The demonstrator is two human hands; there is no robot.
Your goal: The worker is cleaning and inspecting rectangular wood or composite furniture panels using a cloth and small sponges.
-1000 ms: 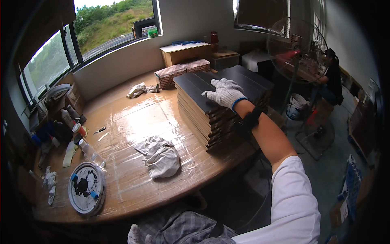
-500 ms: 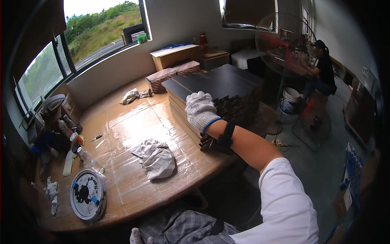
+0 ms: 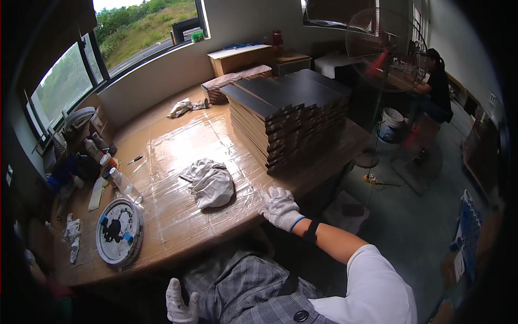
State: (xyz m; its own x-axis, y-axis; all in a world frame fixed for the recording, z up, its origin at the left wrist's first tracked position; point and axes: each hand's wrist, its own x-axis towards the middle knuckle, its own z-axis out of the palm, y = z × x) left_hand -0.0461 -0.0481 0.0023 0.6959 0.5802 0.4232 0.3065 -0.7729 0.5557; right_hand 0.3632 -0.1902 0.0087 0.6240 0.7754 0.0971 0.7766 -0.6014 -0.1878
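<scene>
The rag (image 3: 208, 183) lies crumpled mid-worktop, just left of the right hand (image 3: 279, 207); it looks soft and light, easy to pinch at any fold. That gloved hand rests flat, fingers spread, holding nothing, on the worktop (image 3: 172, 146) edge. The left hand (image 3: 178, 302) hangs low, loosely open, empty. The film-covered surface looks slippery. Stacked dark boards (image 3: 286, 119) stand behind.

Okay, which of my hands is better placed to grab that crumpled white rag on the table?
The right hand, probably. It rests on the table edge just right of the white rag, with nothing between them. The left hand hangs low by the lap, below the tabletop and farther off.
</scene>
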